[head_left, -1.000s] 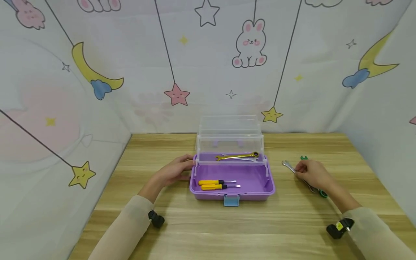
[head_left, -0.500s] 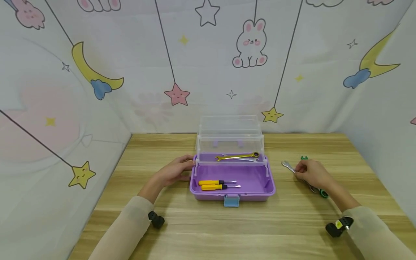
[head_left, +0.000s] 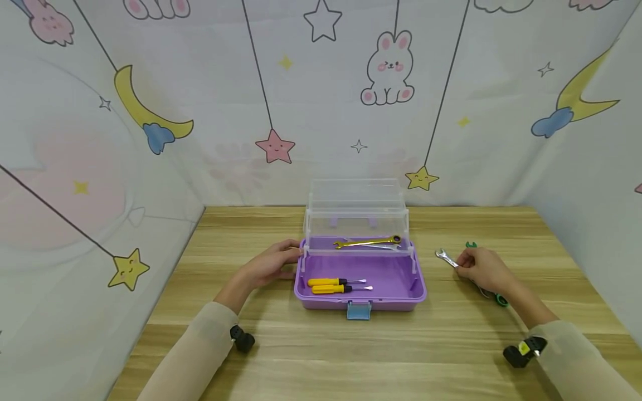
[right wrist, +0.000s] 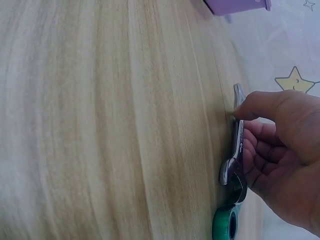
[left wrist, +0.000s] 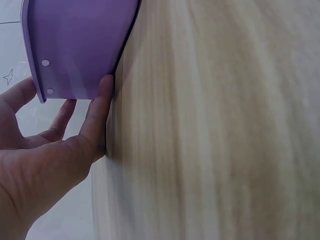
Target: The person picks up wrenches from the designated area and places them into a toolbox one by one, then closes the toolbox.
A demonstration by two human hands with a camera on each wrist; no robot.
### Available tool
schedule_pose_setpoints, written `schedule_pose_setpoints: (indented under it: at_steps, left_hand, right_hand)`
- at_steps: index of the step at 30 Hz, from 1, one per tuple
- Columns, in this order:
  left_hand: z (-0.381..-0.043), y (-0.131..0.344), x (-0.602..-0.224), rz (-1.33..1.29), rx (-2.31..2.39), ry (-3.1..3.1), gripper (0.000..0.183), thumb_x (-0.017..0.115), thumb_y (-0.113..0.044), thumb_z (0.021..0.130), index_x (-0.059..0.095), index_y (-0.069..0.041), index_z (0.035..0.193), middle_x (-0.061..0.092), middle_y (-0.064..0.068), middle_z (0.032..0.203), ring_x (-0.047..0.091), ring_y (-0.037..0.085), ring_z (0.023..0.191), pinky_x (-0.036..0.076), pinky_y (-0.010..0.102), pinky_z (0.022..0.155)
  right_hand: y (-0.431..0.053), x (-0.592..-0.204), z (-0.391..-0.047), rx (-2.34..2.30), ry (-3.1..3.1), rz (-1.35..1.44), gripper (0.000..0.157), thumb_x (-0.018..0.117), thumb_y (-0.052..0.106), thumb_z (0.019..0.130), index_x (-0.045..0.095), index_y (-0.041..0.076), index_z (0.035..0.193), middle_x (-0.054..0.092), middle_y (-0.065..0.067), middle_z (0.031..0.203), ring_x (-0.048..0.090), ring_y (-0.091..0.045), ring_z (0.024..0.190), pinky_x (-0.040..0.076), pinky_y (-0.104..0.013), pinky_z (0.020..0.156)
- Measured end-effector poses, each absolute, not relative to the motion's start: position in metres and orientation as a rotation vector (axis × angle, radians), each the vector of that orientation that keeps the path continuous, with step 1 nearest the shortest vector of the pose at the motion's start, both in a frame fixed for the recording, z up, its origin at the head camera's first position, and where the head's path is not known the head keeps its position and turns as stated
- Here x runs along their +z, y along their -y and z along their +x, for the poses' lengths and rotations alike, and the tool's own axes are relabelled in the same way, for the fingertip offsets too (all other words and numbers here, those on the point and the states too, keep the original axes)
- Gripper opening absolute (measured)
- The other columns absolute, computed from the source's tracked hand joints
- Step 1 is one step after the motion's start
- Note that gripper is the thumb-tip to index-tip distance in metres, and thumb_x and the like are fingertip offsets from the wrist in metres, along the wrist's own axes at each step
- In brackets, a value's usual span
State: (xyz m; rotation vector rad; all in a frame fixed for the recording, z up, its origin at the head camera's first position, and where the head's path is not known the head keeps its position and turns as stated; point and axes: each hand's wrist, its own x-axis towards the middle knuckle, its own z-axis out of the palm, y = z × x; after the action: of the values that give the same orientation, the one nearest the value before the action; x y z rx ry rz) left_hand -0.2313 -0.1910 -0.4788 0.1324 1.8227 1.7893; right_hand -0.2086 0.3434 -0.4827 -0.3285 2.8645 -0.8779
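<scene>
A purple toolbox stands with its clear lid raised at the back. My left hand touches its left end; in the left wrist view the extended fingers and thumb are spread about that end wall. On the right, my right hand pinches a silver wrench between thumb and fingers, close to the tabletop. A green wrench lies partly hidden beneath that hand, its ring end showing in the right wrist view. Two yellow-handled screwdrivers lie in the box's bottom.
Toward the back of the box, a gold wrench and another silver wrench lie together by the clear tray frame. A blue latch hangs open in front. Wood-grain table surrounds the box; a printed cloth backdrop borders it.
</scene>
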Motion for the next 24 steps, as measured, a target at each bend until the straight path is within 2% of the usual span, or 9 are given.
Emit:
schedule_pose_setpoints:
  at_steps: [24]
  left_hand:
    - [-0.2303, 0.1913, -0.4795, 0.136, 1.779, -1.842, 0.045, 0.055, -0.027, 0.112, 0.047, -0.003, 0.149, 0.054, 0.019, 0.150, 0.048, 0.035, 0.144, 0.052, 0.055, 0.109]
  right_hand:
    - [-0.3464, -0.4847, -0.2069, -0.896, -2.860, -0.305, 0.012, 0.076, 0.013, 0.096, 0.068, 0.004, 0.094, 0.064, -0.001, 0.083, 0.056, -0.018, 0.074, 0.046, -0.027, 0.061]
